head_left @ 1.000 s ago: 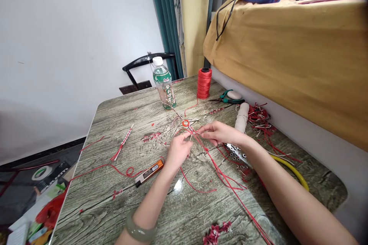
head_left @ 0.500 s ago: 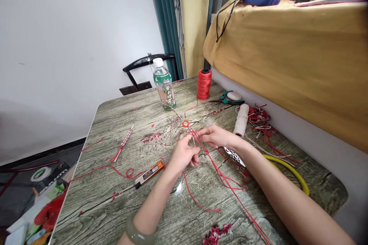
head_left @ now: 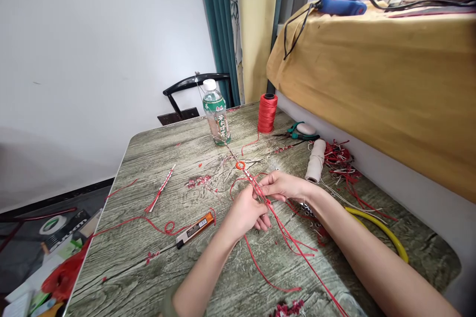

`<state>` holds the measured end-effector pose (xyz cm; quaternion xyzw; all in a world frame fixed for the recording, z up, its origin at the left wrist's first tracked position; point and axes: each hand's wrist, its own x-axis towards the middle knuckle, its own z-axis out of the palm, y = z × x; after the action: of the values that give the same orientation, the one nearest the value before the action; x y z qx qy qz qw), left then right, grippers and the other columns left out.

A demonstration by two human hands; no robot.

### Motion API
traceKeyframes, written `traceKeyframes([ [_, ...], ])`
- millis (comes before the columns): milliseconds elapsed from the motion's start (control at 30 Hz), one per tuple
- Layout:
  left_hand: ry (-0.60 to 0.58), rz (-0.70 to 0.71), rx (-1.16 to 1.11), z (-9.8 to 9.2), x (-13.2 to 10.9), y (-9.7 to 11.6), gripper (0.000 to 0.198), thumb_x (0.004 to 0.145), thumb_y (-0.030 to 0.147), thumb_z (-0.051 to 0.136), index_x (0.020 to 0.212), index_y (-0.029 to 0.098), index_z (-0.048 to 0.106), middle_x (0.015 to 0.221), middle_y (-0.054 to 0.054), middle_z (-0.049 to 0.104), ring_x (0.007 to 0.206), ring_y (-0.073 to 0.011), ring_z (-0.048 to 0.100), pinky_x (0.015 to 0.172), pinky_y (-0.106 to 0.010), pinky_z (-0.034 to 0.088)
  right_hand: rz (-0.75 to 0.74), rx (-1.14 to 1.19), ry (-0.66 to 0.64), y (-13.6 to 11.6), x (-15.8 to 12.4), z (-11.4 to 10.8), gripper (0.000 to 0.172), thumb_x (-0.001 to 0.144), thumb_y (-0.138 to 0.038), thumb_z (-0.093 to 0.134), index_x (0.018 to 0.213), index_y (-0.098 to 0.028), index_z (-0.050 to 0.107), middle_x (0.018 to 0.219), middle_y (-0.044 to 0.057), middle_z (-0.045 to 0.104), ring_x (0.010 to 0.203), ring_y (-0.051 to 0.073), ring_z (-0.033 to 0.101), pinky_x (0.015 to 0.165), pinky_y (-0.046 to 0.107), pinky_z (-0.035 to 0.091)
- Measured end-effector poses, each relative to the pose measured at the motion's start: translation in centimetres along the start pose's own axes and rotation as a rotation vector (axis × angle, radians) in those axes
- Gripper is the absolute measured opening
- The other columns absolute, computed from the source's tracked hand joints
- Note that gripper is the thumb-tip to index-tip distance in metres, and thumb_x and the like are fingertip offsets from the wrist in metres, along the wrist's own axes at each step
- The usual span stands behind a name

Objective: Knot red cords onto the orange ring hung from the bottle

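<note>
Red cords (head_left: 288, 233) run from an orange ring (head_left: 240, 165) toward me, with a short red-and-white braided part just below the ring. My left hand (head_left: 248, 210) is closed on the cords from the left, thumb and fingers pinched together. From the right, my right hand (head_left: 284, 185) pinches the same cords close by, and the two hands' fingertips nearly meet. Beyond the ring, a thin cord leads to a green-labelled drink bottle (head_left: 215, 114) standing upright. The exact strands between my fingertips are partly hidden.
A red thread spool (head_left: 267, 115), pliers (head_left: 297, 131), a white cord roll (head_left: 316, 161) and a tangle of scraps (head_left: 338, 158) lie at the back right. A yellow tube (head_left: 390, 235) is right; an orange-and-white cutter (head_left: 195, 230) and a braided piece (head_left: 162, 187) are left.
Both hands have come closer together and slightly nearer to me along the cords, the right hand's fingers now lying by the left's. The view has shifted a little.
</note>
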<state>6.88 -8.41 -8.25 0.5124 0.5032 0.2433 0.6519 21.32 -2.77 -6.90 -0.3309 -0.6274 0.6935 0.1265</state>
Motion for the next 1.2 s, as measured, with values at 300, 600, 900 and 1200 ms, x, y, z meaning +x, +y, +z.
traceKeyframes([
  [300,0.310,0.090,-0.132,-2.3,-0.5,1.4,0.016,0.068,0.027,0.053,0.067,0.012,0.060,0.058,0.002,0.051,0.048,-0.0063,0.042,0.041,-0.017,0.030,0.040,-0.123,-0.079,0.3,-0.1,0.4,0.031,0.080,-0.038,0.045,0.075,-0.009,0.055,0.045,-0.005,0.044,0.037,0.004,0.035,0.037,0.016,0.024],
  [600,0.350,0.015,-0.443,-1.1,0.3,0.4,0.026,0.060,0.035,0.065,0.054,0.011,0.058,0.043,0.003,0.043,0.041,-0.0048,0.032,0.040,-0.019,0.020,-0.081,-0.336,-0.135,-0.4,-0.2,1.4,0.020,0.084,-0.021,0.036,0.078,-0.013,0.052,0.054,-0.005,0.039,0.046,0.005,0.035,0.046,0.017,0.031],
  [900,0.415,-0.029,-0.645,-1.1,0.3,0.7,0.022,0.057,0.032,0.068,0.063,0.010,0.066,0.047,0.002,0.046,0.044,-0.0046,0.032,0.043,-0.019,0.022,-0.118,-0.537,-0.054,-0.8,-0.2,1.8,0.022,0.083,-0.016,0.035,0.079,-0.014,0.056,0.075,0.001,0.055,0.064,0.009,0.045,0.062,0.020,0.037],
  [1200,0.397,-0.091,-0.735,-1.5,0.9,1.2,0.024,0.053,0.027,0.071,0.070,0.010,0.068,0.059,-0.001,0.056,0.042,-0.0011,0.029,0.038,-0.015,0.021,-0.140,-0.456,-0.085,-1.0,-0.1,1.6,0.024,0.084,-0.016,0.032,0.083,-0.014,0.056,0.078,0.001,0.052,0.068,0.010,0.044,0.065,0.019,0.038],
])
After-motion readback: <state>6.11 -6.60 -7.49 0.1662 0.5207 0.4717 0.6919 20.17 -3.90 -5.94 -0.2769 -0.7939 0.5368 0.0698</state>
